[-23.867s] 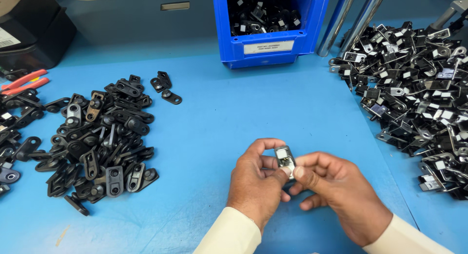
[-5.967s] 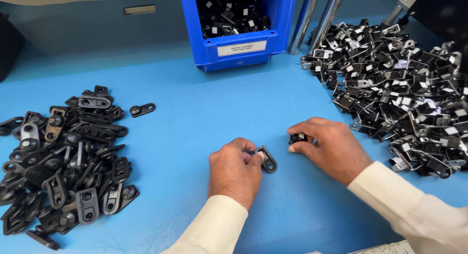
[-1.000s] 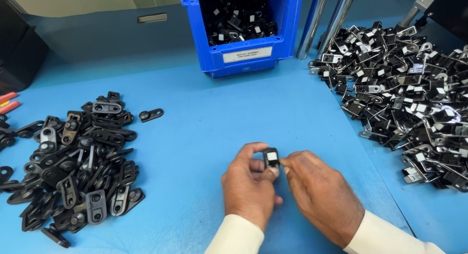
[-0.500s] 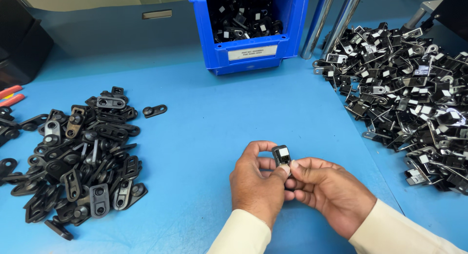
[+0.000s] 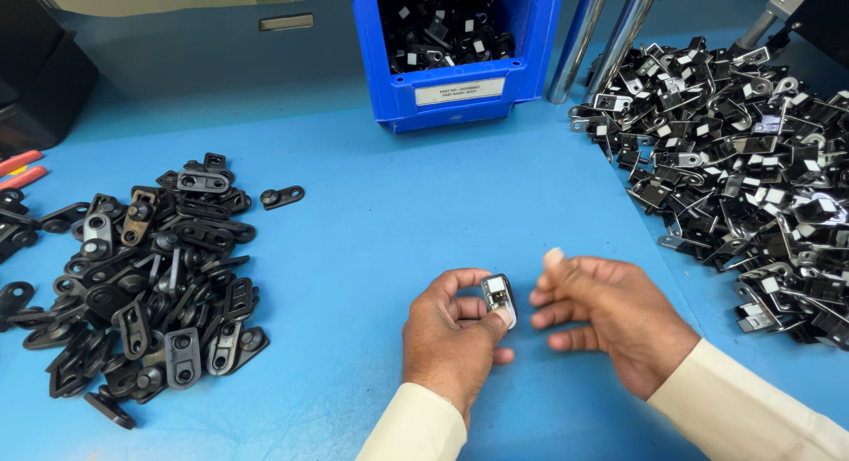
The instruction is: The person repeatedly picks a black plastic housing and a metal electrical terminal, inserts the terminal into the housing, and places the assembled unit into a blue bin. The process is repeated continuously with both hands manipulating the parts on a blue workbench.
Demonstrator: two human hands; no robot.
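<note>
In the head view, we pinch a small black metal clip with a pale square patch (image 5: 500, 299) between the thumb and fingers of our left hand (image 5: 451, 333), low over the blue table top (image 5: 380, 213), near its front edge. Our right hand (image 5: 610, 319) hangs just beside it with fingers loosely spread, holding nothing. A heap of flat black plastic tabs with holes (image 5: 141, 275) lies well to the left, a pile of black and silver metal clips (image 5: 752, 160) to the right, and a blue plastic bin of the same kind of parts (image 5: 455, 45) stands behind
</note>
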